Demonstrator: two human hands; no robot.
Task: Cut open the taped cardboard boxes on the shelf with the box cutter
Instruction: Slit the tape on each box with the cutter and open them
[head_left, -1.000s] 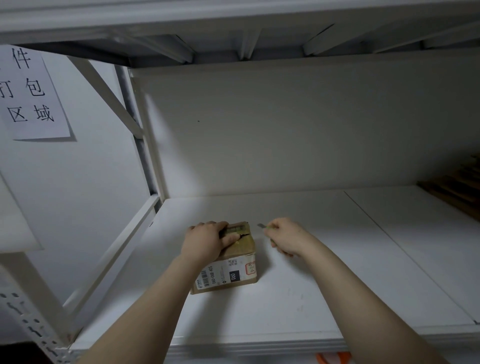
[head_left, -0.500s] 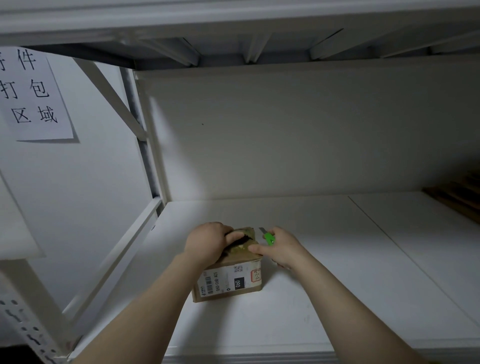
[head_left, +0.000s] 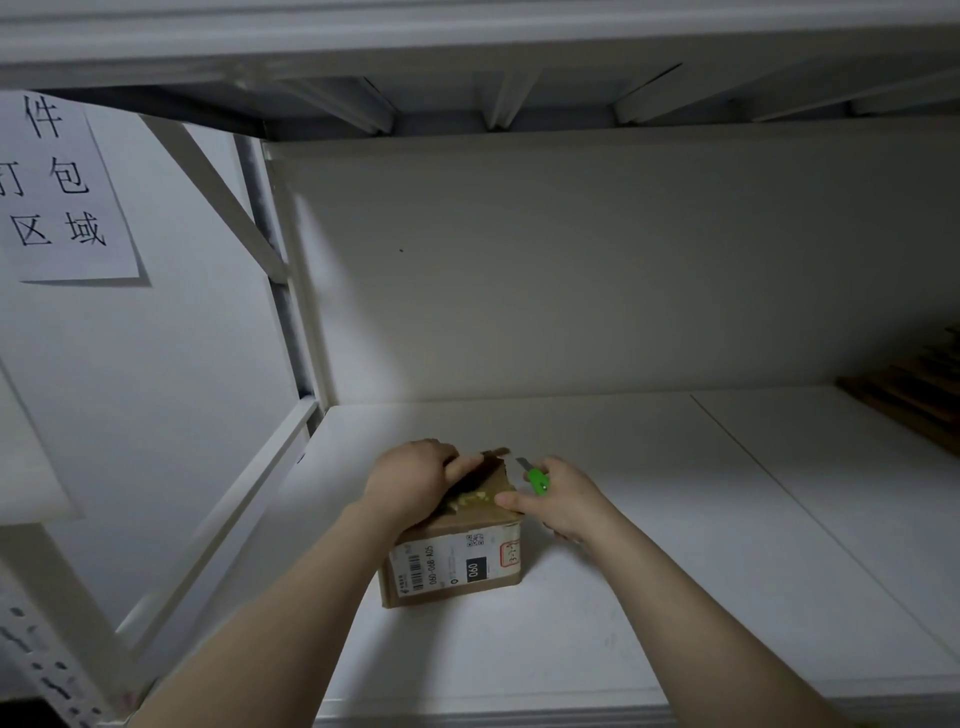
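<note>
Cardboard box (head_left: 452, 564) on shelf (head_left: 675, 571) | left grip (head_left: 410, 480) grasping its top | right grip (head_left: 569, 501) grasping box cutter (head_left: 537, 479)

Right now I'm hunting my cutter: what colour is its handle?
Bright green, seen in the head view: box cutter in the right hand.

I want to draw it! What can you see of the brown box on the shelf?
The cardboard box is small, brown and squarish, standing upright on the white shelf. Its near side carries a white label with a barcode and a black patch reading 060. The top is partly open: a flap is lifted, and something pale and crumpled shows inside. The left hand grips the top; the right hand, holding a green box cutter, touches the top's right edge with its thumb.
</note>
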